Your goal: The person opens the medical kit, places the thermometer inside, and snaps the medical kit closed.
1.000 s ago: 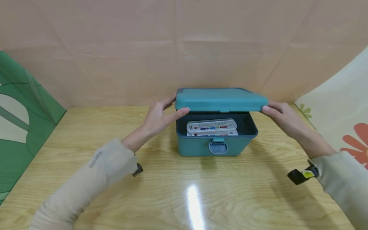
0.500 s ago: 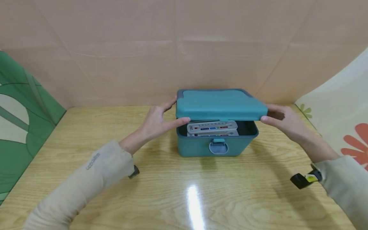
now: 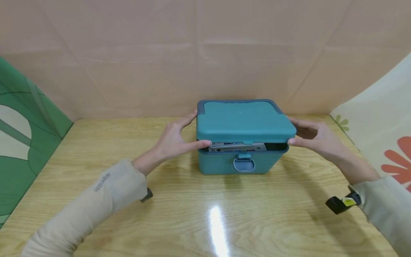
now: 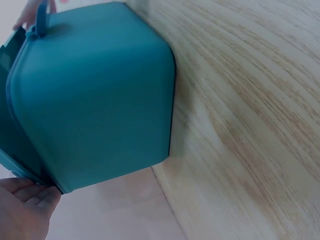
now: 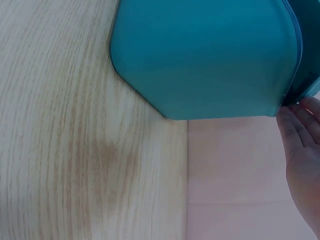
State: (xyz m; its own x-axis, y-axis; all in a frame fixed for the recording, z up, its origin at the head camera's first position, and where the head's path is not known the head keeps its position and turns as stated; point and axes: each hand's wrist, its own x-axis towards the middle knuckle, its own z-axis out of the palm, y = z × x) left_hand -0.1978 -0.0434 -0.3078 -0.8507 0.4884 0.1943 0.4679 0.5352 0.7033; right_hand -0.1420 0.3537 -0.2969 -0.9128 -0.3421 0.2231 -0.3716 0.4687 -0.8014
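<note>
In the head view a teal storage box [image 3: 218,165] stands on the table, its hinged lid [image 3: 245,123] tilted down with a narrow gap at the front. My left hand [image 3: 171,142] holds the lid's left end, thumb on the front edge and fingers towards the back. At the right end my right hand [image 3: 321,141] holds it likewise. Through the gap show parts of white flat strips [image 3: 236,147] with printed marks. A round-looped latch [image 3: 244,164] hangs on the box front. Both wrist views show fingertips of the left hand [image 4: 27,207] and right hand [image 5: 305,150] at the rear rim.
The wood-grain table [image 3: 179,217] extends in front of the box and to both sides. Close behind it rises a pinkish covered wall [image 3: 135,71]. A green patterned panel [image 3: 32,150] stands at the left, a pale flowered one [image 3: 379,110] at the right.
The lid has swung down at its front, carried by both hands, and the gap has narrowed. The white strips are now mostly covered. The box itself has stayed put.
</note>
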